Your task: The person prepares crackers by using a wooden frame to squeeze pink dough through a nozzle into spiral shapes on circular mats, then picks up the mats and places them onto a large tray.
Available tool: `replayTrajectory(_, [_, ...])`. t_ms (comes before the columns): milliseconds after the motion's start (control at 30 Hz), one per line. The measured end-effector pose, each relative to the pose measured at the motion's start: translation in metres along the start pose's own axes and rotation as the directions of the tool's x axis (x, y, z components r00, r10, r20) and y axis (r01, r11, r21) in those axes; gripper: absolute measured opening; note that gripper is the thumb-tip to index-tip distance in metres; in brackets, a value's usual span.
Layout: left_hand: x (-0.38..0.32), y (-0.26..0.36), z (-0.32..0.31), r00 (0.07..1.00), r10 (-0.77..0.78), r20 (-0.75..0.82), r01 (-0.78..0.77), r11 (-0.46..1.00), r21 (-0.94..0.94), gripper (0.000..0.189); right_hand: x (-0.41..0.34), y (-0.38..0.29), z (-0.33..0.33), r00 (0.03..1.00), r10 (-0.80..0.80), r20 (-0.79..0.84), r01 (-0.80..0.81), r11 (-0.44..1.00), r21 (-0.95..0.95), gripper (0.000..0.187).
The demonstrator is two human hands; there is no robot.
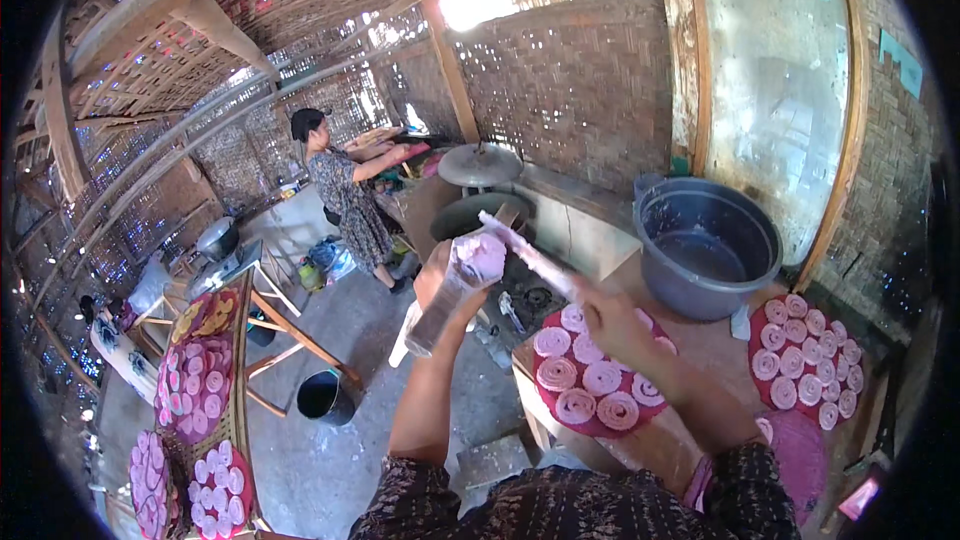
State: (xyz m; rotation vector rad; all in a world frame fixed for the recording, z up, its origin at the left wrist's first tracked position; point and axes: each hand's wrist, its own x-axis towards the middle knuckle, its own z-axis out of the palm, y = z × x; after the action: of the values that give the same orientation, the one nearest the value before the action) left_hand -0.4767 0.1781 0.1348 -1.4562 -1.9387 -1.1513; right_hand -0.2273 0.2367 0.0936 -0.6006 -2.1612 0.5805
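Observation:
My left hand (430, 276) grips a tube-shaped press (439, 319), tilted, its raised end filled with pale pink dough (481, 256). A pale bar (399, 349) sticks out beside the tube. In my right hand (609, 315) is a dough-smeared stick (536, 261), its far tip just above the tube's mouth. Whether stick and dough touch, I cannot tell. Below my right forearm, a red round mat (568, 418) carries several pink dough spirals (601, 378), partly hidden by the arm.
A large dark plastic tub (705, 240) stands at the right, near another mat of spirals (808, 360). More loaded mats (217, 491) lie at the left. A black bucket (325, 397) is on the floor. Ahead, a person (341, 195) stands near a wok (454, 216) and metal lid (480, 165).

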Motion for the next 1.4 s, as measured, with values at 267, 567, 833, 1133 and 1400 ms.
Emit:
replayTrajectory(267, [-0.007,-0.021,0.003,0.955,0.229,-0.189,-0.205,0.969,0.137,0.033,-0.024,-0.008,0.041,0.995,-0.083,-0.062,0.095,0.972,0.214,0.042])
replayTrajectory(567, [-0.016,-0.064,0.014,0.984,0.119,-0.129,-0.101,0.984,0.144,0.037,-0.049,-0.028,0.044,0.953,0.1,0.287,-0.211,0.898,0.386,0.04])
replayTrajectory(833, [-0.024,-0.077,0.002,0.981,0.181,-0.066,-0.165,0.967,0.196,0.044,-0.008,-0.011,0.06,0.958,0.082,0.274,-0.218,0.83,0.514,0.037])
replayTrajectory(1133, [-0.022,-0.063,-0.062,0.982,0.161,-0.098,-0.159,0.987,0.026,0.03,0.002,-0.016,0.024,0.824,0.18,0.537,-0.482,0.722,0.497,0.039])
replayTrajectory(1400, [-0.038,-0.115,-0.051,0.973,0.136,-0.188,-0.081,0.958,0.275,0.041,-0.023,-0.048,0.02,0.621,0.085,0.779,-0.676,0.562,0.476,0.036])
